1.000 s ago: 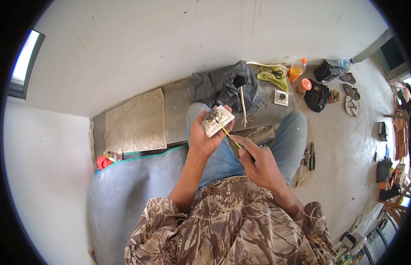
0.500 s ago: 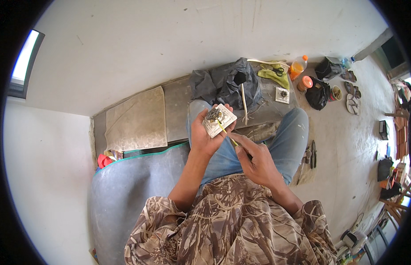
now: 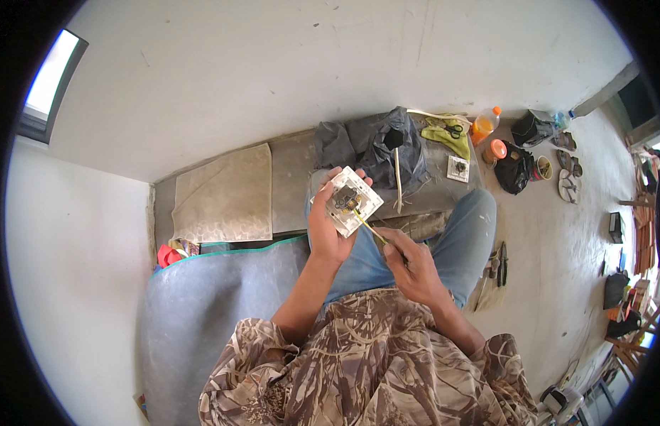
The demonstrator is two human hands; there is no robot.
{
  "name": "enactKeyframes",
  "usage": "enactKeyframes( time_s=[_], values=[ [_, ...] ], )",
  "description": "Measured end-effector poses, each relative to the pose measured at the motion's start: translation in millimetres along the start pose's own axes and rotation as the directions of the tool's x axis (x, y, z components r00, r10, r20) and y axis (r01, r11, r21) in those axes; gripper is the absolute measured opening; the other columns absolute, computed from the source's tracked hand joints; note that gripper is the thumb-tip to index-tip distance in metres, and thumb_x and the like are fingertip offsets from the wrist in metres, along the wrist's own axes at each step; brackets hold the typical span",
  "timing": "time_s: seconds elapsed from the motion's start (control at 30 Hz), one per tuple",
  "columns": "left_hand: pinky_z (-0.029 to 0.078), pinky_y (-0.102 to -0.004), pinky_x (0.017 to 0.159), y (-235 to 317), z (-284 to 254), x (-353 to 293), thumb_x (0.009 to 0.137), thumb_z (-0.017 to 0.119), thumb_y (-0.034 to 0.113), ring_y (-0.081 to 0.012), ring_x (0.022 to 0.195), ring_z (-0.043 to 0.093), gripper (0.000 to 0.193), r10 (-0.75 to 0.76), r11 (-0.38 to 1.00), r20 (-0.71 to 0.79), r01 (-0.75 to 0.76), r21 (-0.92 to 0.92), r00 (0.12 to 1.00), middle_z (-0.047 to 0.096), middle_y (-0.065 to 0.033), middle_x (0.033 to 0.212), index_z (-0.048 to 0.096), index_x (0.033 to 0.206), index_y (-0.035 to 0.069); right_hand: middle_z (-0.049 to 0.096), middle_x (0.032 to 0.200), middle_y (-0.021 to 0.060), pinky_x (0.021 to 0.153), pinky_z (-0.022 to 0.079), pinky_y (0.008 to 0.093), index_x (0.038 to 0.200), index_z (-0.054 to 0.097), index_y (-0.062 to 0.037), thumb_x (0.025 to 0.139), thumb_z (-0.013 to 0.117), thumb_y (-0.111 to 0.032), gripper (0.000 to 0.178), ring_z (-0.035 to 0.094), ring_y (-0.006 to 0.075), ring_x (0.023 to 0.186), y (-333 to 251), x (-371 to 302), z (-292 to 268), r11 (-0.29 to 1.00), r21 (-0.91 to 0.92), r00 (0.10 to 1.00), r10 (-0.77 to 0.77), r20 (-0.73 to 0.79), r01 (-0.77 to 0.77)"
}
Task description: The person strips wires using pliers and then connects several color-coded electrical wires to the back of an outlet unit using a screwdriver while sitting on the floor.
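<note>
My left hand [image 3: 328, 233] is closed round the edges of a square white wall socket [image 3: 349, 201], its back with the dark mechanism turned up. From that mechanism a thin yellow-green wire [image 3: 372, 229] runs toward my right hand [image 3: 413, 268], which pinches its near end between thumb and fingers. Beyond my knees, a second white socket [image 3: 458, 169] lies on the grey ledge. A white cable [image 3: 398, 182] stretches out of a crumpled black plastic bag [image 3: 369, 150] there.
A green cloth [image 3: 436, 137] with scissors [image 3: 454, 130] lies on the ledge. Just right stand an orange drink bottle [image 3: 485, 126], an orange-lidded jar [image 3: 494, 150] and a black bag [image 3: 513, 169]. Pliers [image 3: 502, 265] lie on the floor by my right knee; sandals [image 3: 568, 187] sit farther off.
The socket has turned so that its back faces up more squarely. My right hand has shifted slightly away from it, and more of the wire shows between the hands.
</note>
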State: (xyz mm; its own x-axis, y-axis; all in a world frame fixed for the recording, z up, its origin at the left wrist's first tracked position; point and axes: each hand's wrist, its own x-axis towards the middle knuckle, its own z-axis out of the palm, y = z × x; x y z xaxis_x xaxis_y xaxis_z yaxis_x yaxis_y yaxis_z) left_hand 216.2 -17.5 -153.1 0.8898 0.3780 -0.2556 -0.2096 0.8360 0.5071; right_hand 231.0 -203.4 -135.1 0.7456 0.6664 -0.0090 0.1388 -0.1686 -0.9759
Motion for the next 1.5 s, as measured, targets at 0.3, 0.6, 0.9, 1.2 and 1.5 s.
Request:
enactKeyframes(
  time_s=[0.3, 0.6, 0.9, 1.2, 1.5],
  values=[
    [0.052, -0.0502, 0.097, -0.2, 7.7, -3.0, 0.097, 0.048, 0.023, -0.0374, 0.119, 0.057, 0.038, 0.1, 0.986, 0.09, -0.111, 0.125, 0.991, 0.056, -0.0244, 0.128, 0.046, 0.131, 0.006, 0.03, 0.059, -0.0054, 0.044, 0.029, 0.0209, 0.129, 0.05, -0.0038, 0.106, 0.04, -0.022, 0.03, 0.03, 0.0049, 0.046, 7.8, -8.1, 8.8, 0.532, 0.718, 0.892, 0.204, 0.404, -0.448],
    [0.05, -0.046, 0.098, -0.7, 4.5, 3.9, 0.098, 0.042, 0.023, -0.0361, 0.115, 0.06, 0.035, 0.113, 0.977, 0.112, -0.131, 0.166, 0.987, 0.058, -0.0236, 0.123, 0.045, 0.129, 0.006, 0.03, 0.054, -0.0059, 0.036, 0.029, 0.0203, 0.129, 0.046, -0.0058, 0.107, 0.038, -0.02, 0.027, 0.031, 0.0049, 0.036, -4.1, -1.2, -1.1, 0.044, 0.777, 0.774, 0.129, 0.619, -0.628],
    [0.05, -0.0484, 0.099, -2.9, 8.7, 5.0, 0.098, 0.045, 0.029, -0.036, 0.116, 0.059, 0.04, 0.026, 0.983, 0.019, -0.029, 0.183, 0.999, 0.059, -0.0224, 0.126, 0.05, 0.13, 0.005, 0.04, 0.054, -0.0023, 0.039, 0.036, 0.0224, 0.128, 0.048, -0.0047, 0.106, 0.039, -0.021, 0.029, 0.038, 0.0073, 0.039, -2.5, 1.8, 4.8, 0.345, 0.806, 0.874, 0.114, 0.473, -0.481],
    [0.054, -0.0542, 0.094, -3.1, 10.3, -2.6, 0.102, 0.046, 0.039, -0.038, 0.128, 0.05, 0.045, -0.184, 0.983, -0.007, 0.184, -0.019, 0.983, 0.05, -0.0177, 0.14, 0.048, 0.135, 0.008, 0.047, 0.055, -0.0024, 0.041, 0.034, 0.0224, 0.123, 0.052, -0.0037, 0.106, 0.042, -0.023, 0.028, 0.044, 0.0048, 0.044, 5.4, 3.2, 12.8, 0.83, 0.532, 0.98, 0.084, 0.181, -0.169],
    [0.062, -0.0392, 0.08, -10.3, -52.7, 4.3, 0.102, 0.046, 0.039, -0.0365, 0.131, 0.048, 0.052, -0.265, 0.958, -0.08, 0.254, -0.13, 0.961, 0.054, -0.0132, 0.137, 0.046, 0.137, 0.001, 0.061, 0.073, 0.0066, 0.063, 0.045, 0.0288, 0.107, 0.053, -0.0011, 0.103, 0.047, -0.022, 0.022, 0.057, 0.0126, 0.066, 62.6, 0.2, 17.0, 0.904, 0.399, 0.984, 0.178, -0.026, -0.153]
  ],
)
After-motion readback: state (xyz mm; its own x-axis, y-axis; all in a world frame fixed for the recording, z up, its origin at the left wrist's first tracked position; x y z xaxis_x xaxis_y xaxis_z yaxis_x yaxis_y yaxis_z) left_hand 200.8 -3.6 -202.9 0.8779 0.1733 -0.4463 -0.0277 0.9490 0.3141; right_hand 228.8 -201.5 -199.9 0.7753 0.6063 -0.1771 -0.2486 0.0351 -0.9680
